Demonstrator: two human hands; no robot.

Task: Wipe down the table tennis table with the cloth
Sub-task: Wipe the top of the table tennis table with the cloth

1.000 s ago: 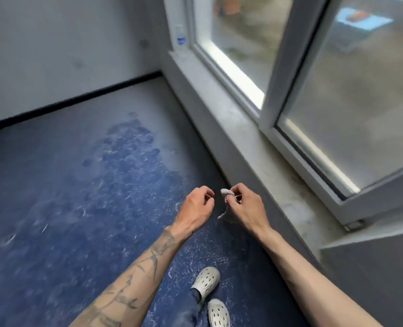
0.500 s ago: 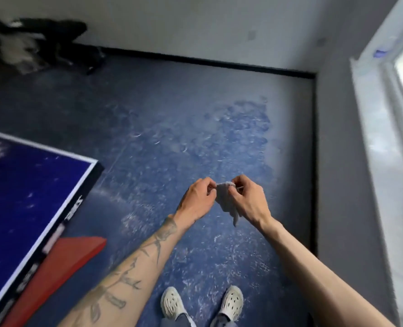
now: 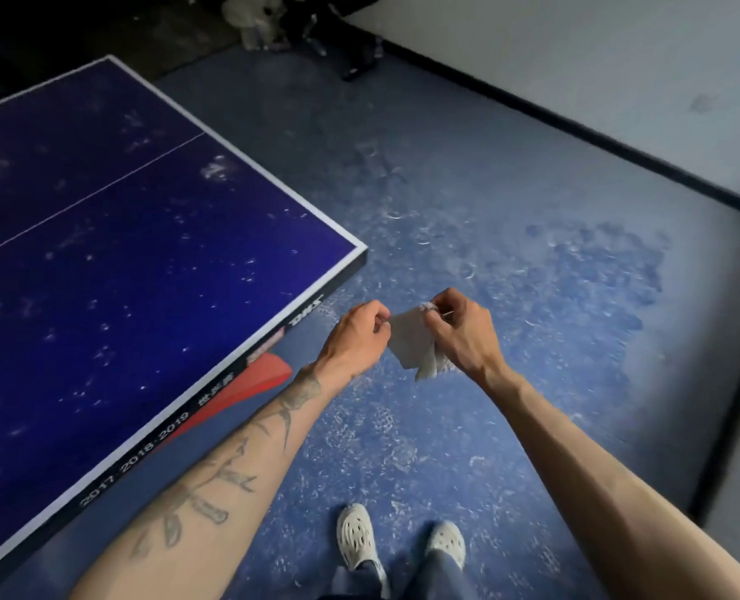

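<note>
Both bare forearms (image 3: pixel 576 461) reach forward and converge: left hand (image 3: pixel 357 335) and right hand (image 3: pixel 459 335) close together, backs up, fingers (image 3: pixel 439 303) curled, each pinching a top corner of the cloth (image 3: pixel 409 344) between them — left forearm (image 3: pixel 229 461) tattooed.

The dark side edge (image 3: pixel 173 426) of the desk (image 3: pixel 143 296) is carrying white print. "2017·2018·2019" is running along it, then a few Chinese characters, too blurred to read with certainty. Slanted letters reading "DHS" are sitting close to the corner.
</note>
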